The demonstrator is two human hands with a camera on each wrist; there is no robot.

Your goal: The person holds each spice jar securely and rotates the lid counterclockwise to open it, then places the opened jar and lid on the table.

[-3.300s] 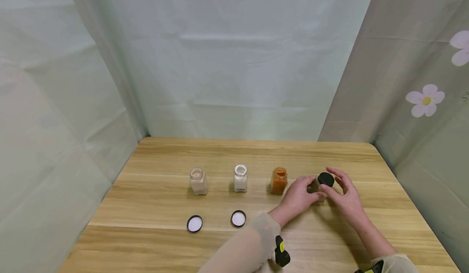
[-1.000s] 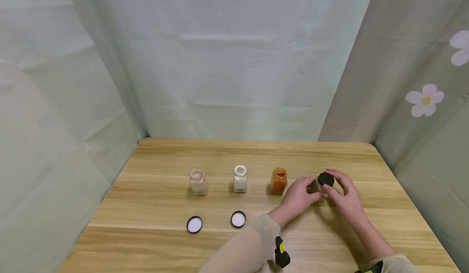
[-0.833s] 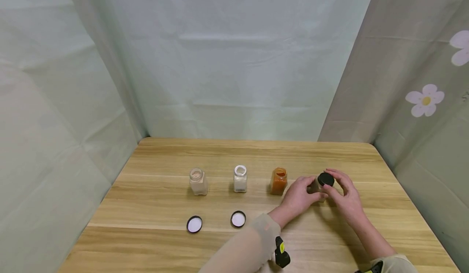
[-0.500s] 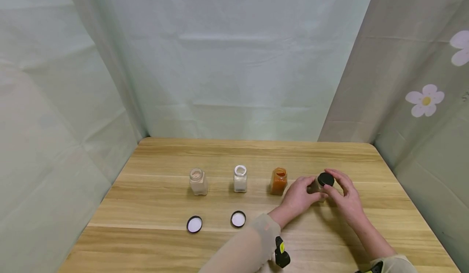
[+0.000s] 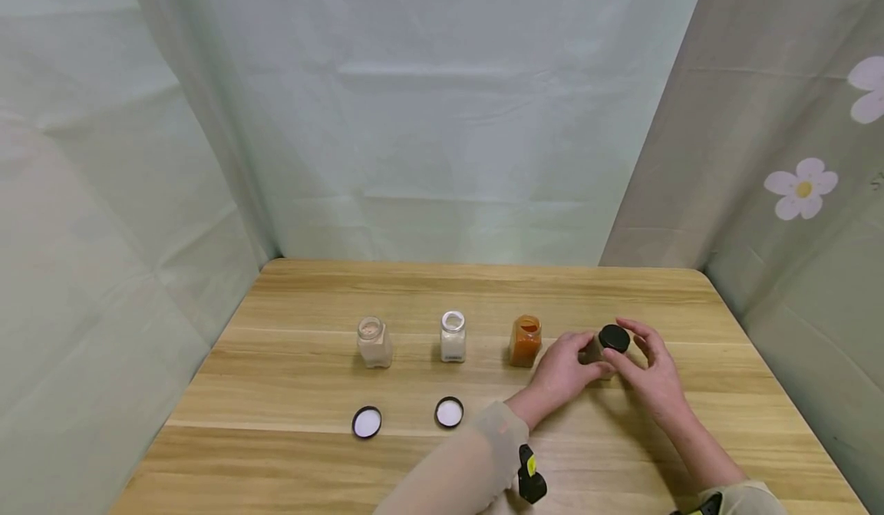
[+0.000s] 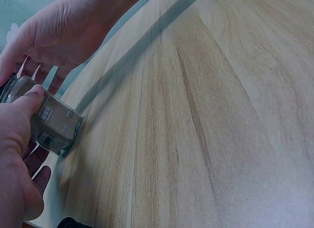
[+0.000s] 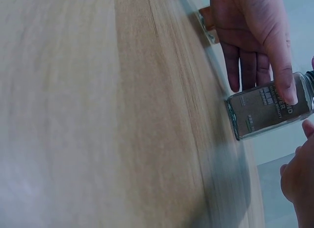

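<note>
A square glass spice jar [image 7: 267, 106] of grey-brown powder stands on the table at the right of the row. My left hand [image 5: 561, 369] grips its body, thumb across the printed front. On top sits a black lid [image 5: 614, 338], which the thumb and fingers of my right hand [image 5: 656, 381] pinch from the right side. Just left of my left hand stands an uncapped jar of orange powder [image 5: 526, 344]. Farther left are an uncapped jar of whitish contents [image 5: 453, 340] and an uncapped jar of pale beige powder [image 5: 374, 344].
Two black-rimmed lids lie white side up on the wooden table [image 5: 276, 392]: the left lid [image 5: 367, 423] and the middle lid [image 5: 450, 413]. My left forearm [image 5: 456, 461] crosses the table's front. Pale curtains [image 5: 442, 116] hang behind and at both sides.
The fingers of my right hand have shifted slightly around the black lid. My left hand keeps its place on the jar, and the other jars and lids stay where they were.
</note>
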